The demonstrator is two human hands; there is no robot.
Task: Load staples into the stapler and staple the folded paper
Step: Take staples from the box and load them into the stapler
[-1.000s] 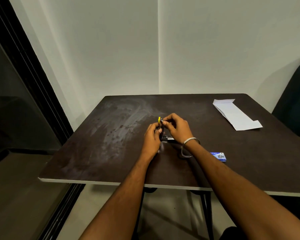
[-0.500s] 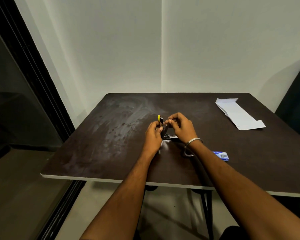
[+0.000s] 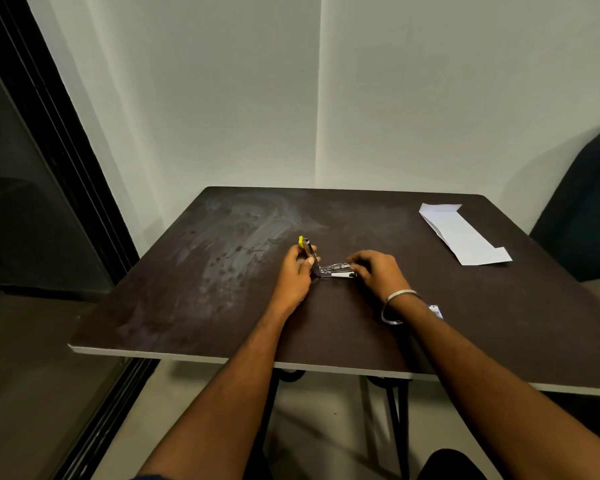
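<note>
A small stapler (image 3: 329, 268) lies swung open in the middle of the dark table (image 3: 187, 306). Its yellow-tipped top arm stands nearly upright, and my left hand (image 3: 297, 277) grips that arm. The shiny metal staple channel lies flat, pointing right, and my right hand (image 3: 378, 275) pinches its free end. Whether staples sit in the channel is too small to tell. The folded white paper (image 3: 463, 235) lies at the far right of the table, well away from both hands. A small blue staple box (image 3: 436, 311) peeks out behind my right wrist.
The table's near edge (image 3: 222, 358) runs left to right below my forearms. A dark chair (image 3: 589, 209) stands at the right beyond the table. A dark glass door frame (image 3: 59, 161) fills the left side. White walls meet in a corner behind the table.
My right hand has moved right, away from the left hand, and the stapler has swung open so its metal channel now shows between the hands. The left hand stays on the upright arm.
</note>
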